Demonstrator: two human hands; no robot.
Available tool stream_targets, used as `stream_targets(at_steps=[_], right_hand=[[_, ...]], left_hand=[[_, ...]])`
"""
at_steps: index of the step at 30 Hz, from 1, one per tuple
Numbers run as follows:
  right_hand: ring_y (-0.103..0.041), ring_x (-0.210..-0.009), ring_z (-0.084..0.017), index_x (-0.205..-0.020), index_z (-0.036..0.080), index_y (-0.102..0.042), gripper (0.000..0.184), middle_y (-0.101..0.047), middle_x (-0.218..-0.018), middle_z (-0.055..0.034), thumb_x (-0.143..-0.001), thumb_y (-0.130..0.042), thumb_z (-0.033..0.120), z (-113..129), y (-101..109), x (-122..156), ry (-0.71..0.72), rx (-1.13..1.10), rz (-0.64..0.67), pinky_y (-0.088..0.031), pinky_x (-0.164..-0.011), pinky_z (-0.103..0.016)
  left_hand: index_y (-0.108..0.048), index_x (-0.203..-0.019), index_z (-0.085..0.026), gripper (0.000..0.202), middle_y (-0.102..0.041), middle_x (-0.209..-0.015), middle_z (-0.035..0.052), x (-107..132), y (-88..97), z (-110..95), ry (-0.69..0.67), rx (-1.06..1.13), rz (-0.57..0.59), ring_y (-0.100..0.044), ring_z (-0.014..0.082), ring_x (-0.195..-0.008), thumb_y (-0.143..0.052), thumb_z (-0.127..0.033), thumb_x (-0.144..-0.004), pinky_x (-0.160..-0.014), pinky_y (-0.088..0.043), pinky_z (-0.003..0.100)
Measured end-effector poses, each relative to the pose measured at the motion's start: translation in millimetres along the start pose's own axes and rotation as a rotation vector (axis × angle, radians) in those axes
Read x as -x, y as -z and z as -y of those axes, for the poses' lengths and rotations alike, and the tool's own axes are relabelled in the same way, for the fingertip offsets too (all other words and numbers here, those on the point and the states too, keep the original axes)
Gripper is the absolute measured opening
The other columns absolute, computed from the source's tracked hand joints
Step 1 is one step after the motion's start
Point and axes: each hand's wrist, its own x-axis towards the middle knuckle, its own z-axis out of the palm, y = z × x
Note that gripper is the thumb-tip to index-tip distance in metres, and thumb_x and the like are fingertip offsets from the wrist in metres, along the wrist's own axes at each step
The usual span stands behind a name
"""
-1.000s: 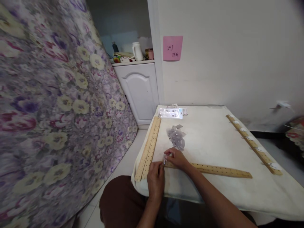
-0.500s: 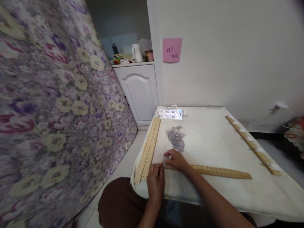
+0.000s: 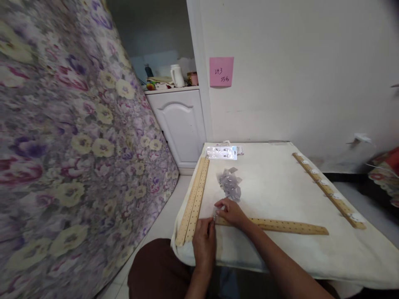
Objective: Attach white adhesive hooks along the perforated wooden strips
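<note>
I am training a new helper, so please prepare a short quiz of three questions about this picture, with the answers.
1. True or false: the left hand and the right hand are close together.
2. What lies on the table just beyond the right hand? (a) a white jug (b) a greyish pile of small see-through pieces (c) a pink note
3. Fill in: Along the table's left edge, ___ wooden strips with holes lie side by side.

Key: 1. True. 2. b. 3. Two.
</note>
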Motion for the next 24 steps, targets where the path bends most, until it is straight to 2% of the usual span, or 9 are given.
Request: stream_targets(at_steps=[5, 9, 13, 17, 20, 24], right_hand=[[-0.057, -0.071, -0.014, -0.095, 0.016, -0.064, 0.02, -0.065, -0.088, -0.005, -0.077, -0.055, 0.016, 8.8, 4.2, 7.1, 0.035, -0.004, -0.122, -0.046, -0.069, -0.027], [-0.056, -0.071, -0.016, -0.097, 0.018, -0.063, 0.021, -0.063, -0.087, -0.0043, -0.078, -0.057, 0.021, 12.4, 27.5, 37.3, 0.033, 0.069, -0.163, -0.047, -0.07, -0.03], [-0.055, -0.098, -0.023, -0.103, 0.021, -0.062, 0.027, -0.061, -0.105, -0.0083, -0.077, -0.06, 0.028, -5.2, 70.0, 85.8, 0.047, 0.221, -0.201, -0.044, -0.086, -0.036], [-0.054, -0.1, -0.026, -0.102, 0.024, -0.066, 0.035, -0.062, -0.109, -0.008, -0.068, -0.067, 0.03, -33.6, 103.5, 123.1, -0.083, 0.417, -0.192, -0.042, -0.087, -0.04], [-0.054, -0.099, -0.026, -0.105, 0.026, -0.066, 0.034, -0.063, -0.108, -0.0081, -0.071, -0.064, 0.028, -46.3, 111.7, 133.8, -0.131, 0.464, -0.184, -0.042, -0.085, -0.04], [-0.055, -0.094, -0.025, -0.103, 0.028, -0.066, 0.03, -0.064, -0.104, -0.0064, -0.074, -0.058, 0.026, -47.6, 111.7, 133.6, -0.119, 0.475, -0.174, -0.042, -0.082, -0.038]], left_hand=[[-0.059, -0.099, -0.021, 0.018, -0.061, -0.092, 0.005, -0.2, -0.6, 2.0, -0.02, -0.008, 0.0, -0.058, 0.0192, -0.088, -0.046, -0.028, -0.089, -0.08, -0.047, 0.034], [-0.057, -0.104, -0.02, 0.021, -0.06, -0.09, 0.0043, 0.6, -2.0, 4.2, 0.019, -0.042, -0.016, -0.058, 0.018, -0.082, -0.047, -0.029, -0.088, -0.076, -0.048, 0.032], [-0.055, -0.106, -0.02, 0.023, -0.059, -0.089, 0.0038, 1.4, -3.0, 3.8, 0.045, -0.062, -0.04, -0.058, 0.0181, -0.08, -0.047, -0.03, -0.087, -0.075, -0.048, 0.032], [-0.053, -0.107, -0.019, 0.024, -0.058, -0.091, 0.005, 0.7, -2.5, 1.3, 0.042, -0.066, -0.073, -0.059, 0.0193, -0.083, -0.045, -0.026, -0.087, -0.078, -0.048, 0.034], [-0.053, -0.108, -0.018, 0.024, -0.057, -0.092, 0.006, 0.8, -1.2, 0.1, 0.018, -0.051, -0.105, -0.058, 0.0199, -0.087, -0.043, -0.023, -0.086, -0.081, -0.048, 0.035], [-0.052, -0.11, -0.018, 0.026, -0.057, -0.096, 0.0071, 2.3, -0.6, 1.4, 0.009, -0.038, -0.14, -0.057, 0.0206, -0.091, -0.041, -0.022, -0.086, -0.084, -0.047, 0.036]])
